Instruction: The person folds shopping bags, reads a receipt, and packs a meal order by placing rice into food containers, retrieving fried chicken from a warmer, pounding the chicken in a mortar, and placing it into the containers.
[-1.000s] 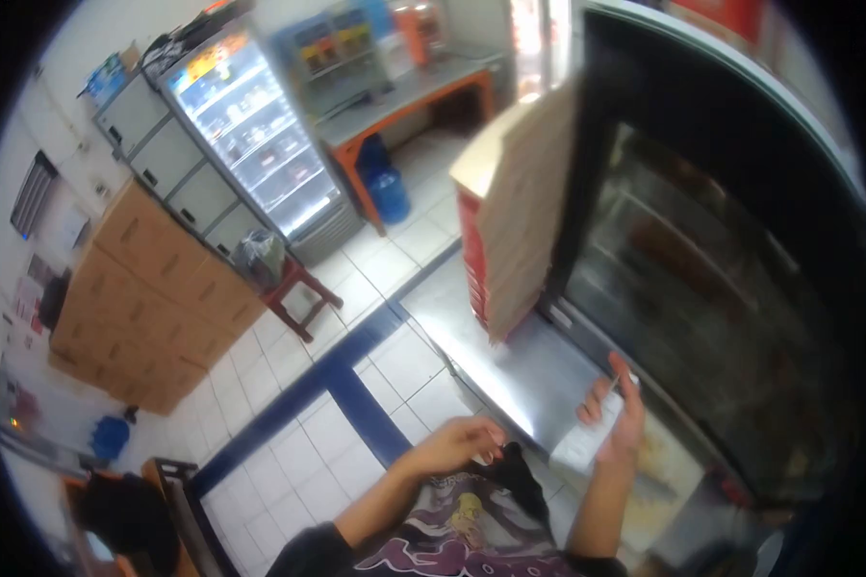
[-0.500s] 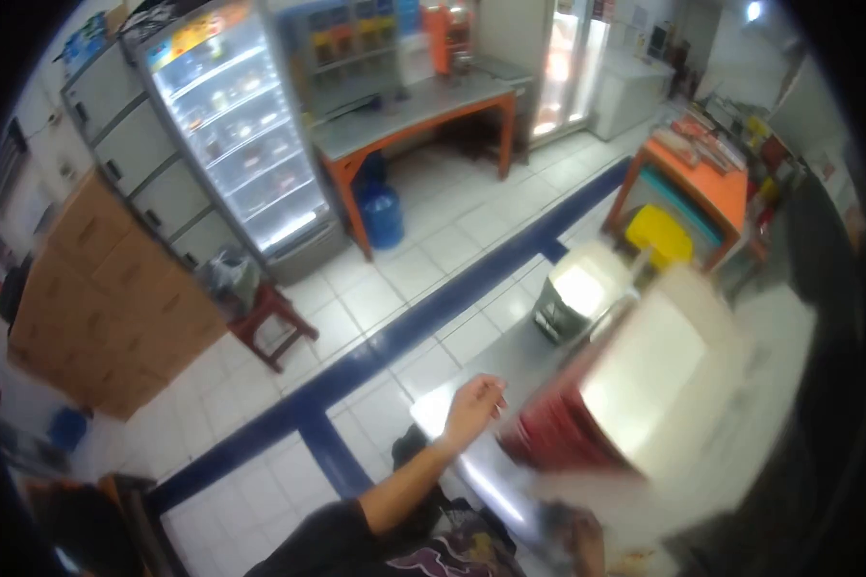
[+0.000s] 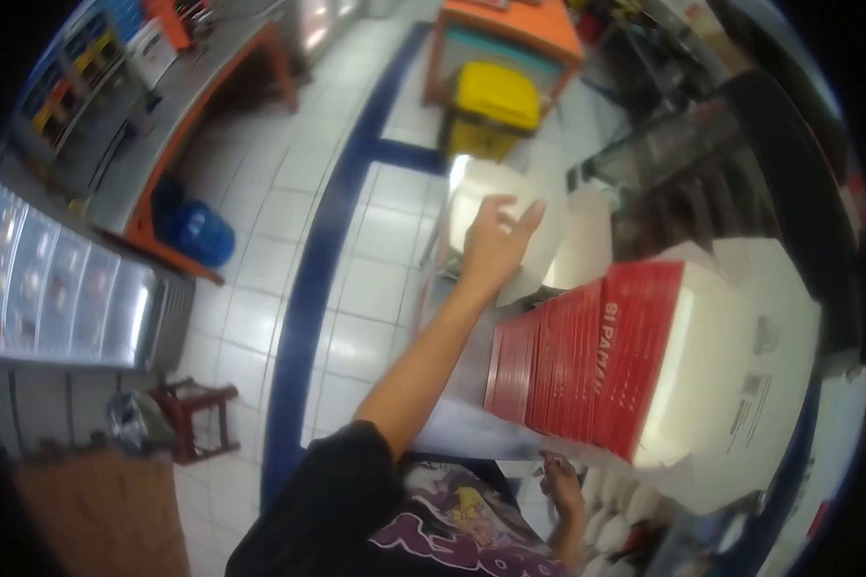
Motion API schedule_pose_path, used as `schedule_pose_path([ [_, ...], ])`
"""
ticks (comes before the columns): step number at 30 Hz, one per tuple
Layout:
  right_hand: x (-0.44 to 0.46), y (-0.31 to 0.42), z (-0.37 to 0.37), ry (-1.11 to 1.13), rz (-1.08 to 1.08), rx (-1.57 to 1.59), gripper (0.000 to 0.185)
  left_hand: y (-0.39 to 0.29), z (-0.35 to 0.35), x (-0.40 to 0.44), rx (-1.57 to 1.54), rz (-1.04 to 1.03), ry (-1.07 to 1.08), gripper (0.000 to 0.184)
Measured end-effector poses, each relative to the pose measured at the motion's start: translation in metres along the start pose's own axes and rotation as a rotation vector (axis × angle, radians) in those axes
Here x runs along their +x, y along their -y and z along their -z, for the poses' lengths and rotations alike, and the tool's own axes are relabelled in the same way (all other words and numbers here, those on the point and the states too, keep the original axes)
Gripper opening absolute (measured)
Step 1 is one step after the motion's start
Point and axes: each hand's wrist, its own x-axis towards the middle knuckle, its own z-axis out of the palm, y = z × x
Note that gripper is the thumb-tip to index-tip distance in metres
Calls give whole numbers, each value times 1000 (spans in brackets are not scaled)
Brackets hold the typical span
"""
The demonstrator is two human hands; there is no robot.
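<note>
My left hand (image 3: 498, 238) reaches forward over a white open container (image 3: 471, 197) at the table's far end. Its thumb and fingers are spread, and I see nothing between them. Beside that container stands another pale open box (image 3: 579, 236). A tall nested stack of red food boxes (image 3: 587, 356), white inside and lettered "SI PAMAN", lies on the metal table (image 3: 457, 423) right of my left arm. Low in the view, my right hand (image 3: 563, 489) is near the stack's close end; its fingers look bent, but blur hides whether they hold anything.
A yellow bin (image 3: 496, 96) stands beyond the table, before an orange table (image 3: 510, 29). On the left are a lit display fridge (image 3: 58, 279), a blue water jug (image 3: 202, 234) and a red stool (image 3: 197, 418). Several pale stacked items (image 3: 611, 514) sit below the red boxes.
The view has swung to the right, so the red stack shows larger and sharper. My left hand has moved forward from the table's edge to the white container, its fingers spreading.
</note>
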Motion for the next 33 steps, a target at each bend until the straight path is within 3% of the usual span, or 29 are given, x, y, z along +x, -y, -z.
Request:
schedule_pose_path([
  [1,2,1,-6,-19,59,134,40,-1,-15,21,7,-12,37,66],
  [3,6,-12,-11,-42,40,131,43,9,-46,59,399,-191,-34,84],
  [4,3,-11,-16,-47,28,119,43,12,-51,74,400,-202,-11,84],
  [6,-1,-19,-23,-58,17,138,42,20,-48,98,596,-157,204,88],
  [8,-12,-33,-29,-18,106,7,39,-3,-24,92,277,52,375,67],
  [9,-10,-33,-36,-27,108,45,39,-7,-17,92,181,54,370,53],
  [10,-20,-20,-47,53,116,-4,39,-9,0,95,272,-53,379,44],
  [12,-43,54,-60,184,149,-245,39,-5,15,101,182,53,459,40],
  [14,-60,96,-91,292,406,-182,41,-7,32,88,121,83,439,39],
  [16,-66,159,-122,198,699,-107,42,0,37,87,17,125,416,37],
  [18,-43,206,-153,-173,1064,-172,48,11,39,87,8,68,436,37],
  [20,-24,272,-173,-603,1081,-108,54,10,41,90,13,6,436,35],
  [21,-13,296,-175,-643,1101,-73,54,5,41,88,46,-13,434,34],
  [23,17,333,-170,-762,751,-201,64,-5,44,81,162,-50,454,31],
  [24,46,338,-172,-870,745,-287,60,-3,46,82,126,-41,486,30],
  [26,74,341,-171,-970,684,-449,51,-5,43,81,76,-43,563,36],
  [28,63,345,-166,-896,670,-538,38,-4,42,81,134,-52,614,38],
  [31,55,344,-170,-923,701,-572,34,-25,37,99,281,-87,726,36],
  [33,59,344,-169,-972,729,-540,40,-67,27,81,-41,-12,718,30],
])
